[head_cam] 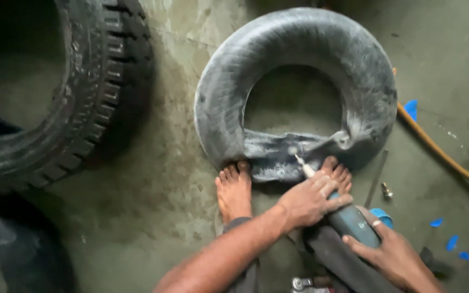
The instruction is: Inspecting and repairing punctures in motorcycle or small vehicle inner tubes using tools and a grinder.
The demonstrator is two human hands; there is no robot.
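Observation:
A grey-black rubber inner tube (299, 49) lies on the concrete floor, its near part flattened under my two bare feet (234, 187). My left hand (308, 201) grips the front of a blue-grey hand grinder (348, 222), close to its small tip (298, 159), which touches the flattened rubber. My right hand (394, 252) holds the rear of the same tool.
A large treaded tyre (82, 92) leans at the left, with more dark rubber at the bottom left. An orange hose (441, 154) runs along the right. A thin metal rod (376, 178), a small metal valve part (387, 191) and blue scraps (451, 241) lie on the floor at right.

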